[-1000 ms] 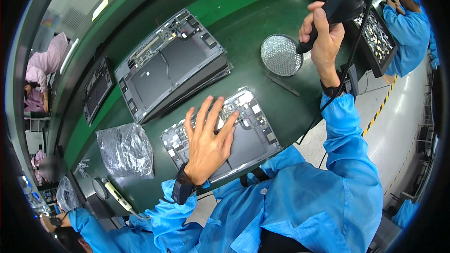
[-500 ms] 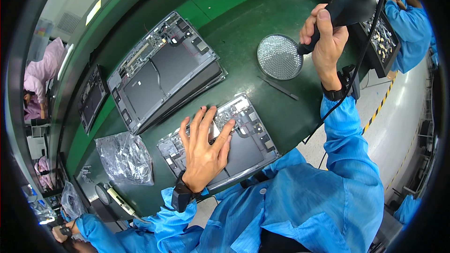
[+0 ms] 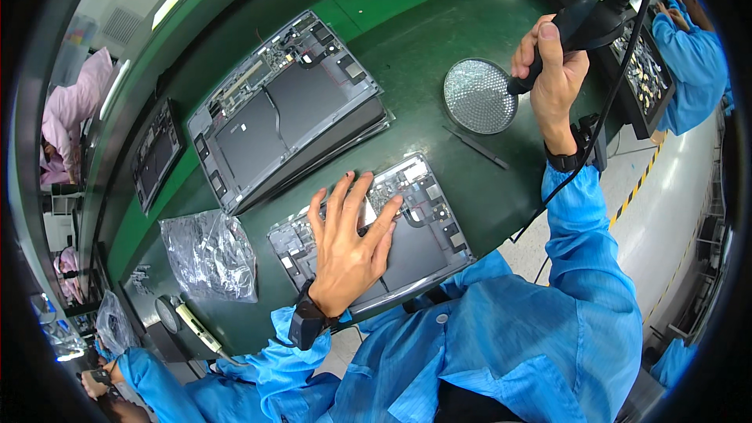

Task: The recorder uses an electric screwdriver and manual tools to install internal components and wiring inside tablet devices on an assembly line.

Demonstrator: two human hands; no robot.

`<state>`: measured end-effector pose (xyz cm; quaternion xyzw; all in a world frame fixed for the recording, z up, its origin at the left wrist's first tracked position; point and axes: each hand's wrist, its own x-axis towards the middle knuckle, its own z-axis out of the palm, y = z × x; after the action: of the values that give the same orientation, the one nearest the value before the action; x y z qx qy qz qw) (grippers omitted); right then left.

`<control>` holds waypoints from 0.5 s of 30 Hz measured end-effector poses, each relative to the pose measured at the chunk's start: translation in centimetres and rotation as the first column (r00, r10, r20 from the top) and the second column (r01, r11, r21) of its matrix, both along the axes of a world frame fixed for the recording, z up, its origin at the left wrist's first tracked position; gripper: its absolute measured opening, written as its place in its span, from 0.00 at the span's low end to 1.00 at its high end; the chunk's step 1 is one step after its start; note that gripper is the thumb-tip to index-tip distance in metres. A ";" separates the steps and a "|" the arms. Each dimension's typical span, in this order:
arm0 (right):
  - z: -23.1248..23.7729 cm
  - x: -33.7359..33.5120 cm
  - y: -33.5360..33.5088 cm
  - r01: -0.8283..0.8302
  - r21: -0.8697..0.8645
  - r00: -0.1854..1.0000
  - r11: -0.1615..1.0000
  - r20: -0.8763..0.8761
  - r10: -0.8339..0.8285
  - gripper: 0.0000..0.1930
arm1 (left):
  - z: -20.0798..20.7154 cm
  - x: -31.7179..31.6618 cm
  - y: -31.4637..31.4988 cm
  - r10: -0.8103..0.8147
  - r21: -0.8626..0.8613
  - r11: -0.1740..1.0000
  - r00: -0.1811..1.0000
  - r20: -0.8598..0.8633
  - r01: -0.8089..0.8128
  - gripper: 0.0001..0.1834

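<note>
My left hand [image 3: 347, 247] lies with fingers spread on an opened laptop base [image 3: 415, 254], its inner boards and dark battery showing. In my right hand [image 3: 558, 82] is a black electric screwdriver [image 3: 583, 27] with a cable running up from its top. The screwdriver's lower end hangs at the right rim of a round silver dish [image 3: 479, 95] with a dimpled surface; whether it touches the dish I cannot tell. A thin dark tool [image 3: 476, 147], perhaps tweezers, lies just in front of the dish.
Further open laptop bases [image 3: 294, 110] are stacked back left, and another base [image 3: 157, 155] leans behind. A clear plastic bag [image 3: 208, 257] and a pale-handled tool [image 3: 198, 327] lie left. Dark parts trays [image 3: 642, 74] stand right, near a co-worker in blue [image 3: 689, 63].
The whole view has shifted slightly. My left hand stays spread on the laptop base, and my right hand still holds the screwdriver beside the dish, with its body tilted a little differently.
</note>
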<state>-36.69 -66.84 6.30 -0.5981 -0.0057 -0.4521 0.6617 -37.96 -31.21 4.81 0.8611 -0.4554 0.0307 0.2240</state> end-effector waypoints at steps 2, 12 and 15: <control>0.0 0.0 0.1 0.005 -0.006 1.000 1.000 -0.001 -0.005 0.10 | 0.0 0.0 0.0 0.004 -0.003 1.000 1.000 0.002 -0.004 0.25; 1.5 -0.6 0.8 0.098 -0.041 0.995 0.994 0.014 -0.098 0.11 | -0.3 -0.4 0.4 0.001 -0.019 1.000 1.000 0.016 -0.001 0.25; 5.6 -1.0 3.4 -0.062 -0.014 0.994 0.998 0.093 0.063 0.14 | -0.8 -0.3 0.4 0.006 -0.047 0.999 0.999 0.040 -0.004 0.25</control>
<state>-37.69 -63.43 11.86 -0.5794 -0.0579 -0.4587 0.6712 -38.23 -30.82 4.02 0.8559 -0.4569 0.0593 0.2351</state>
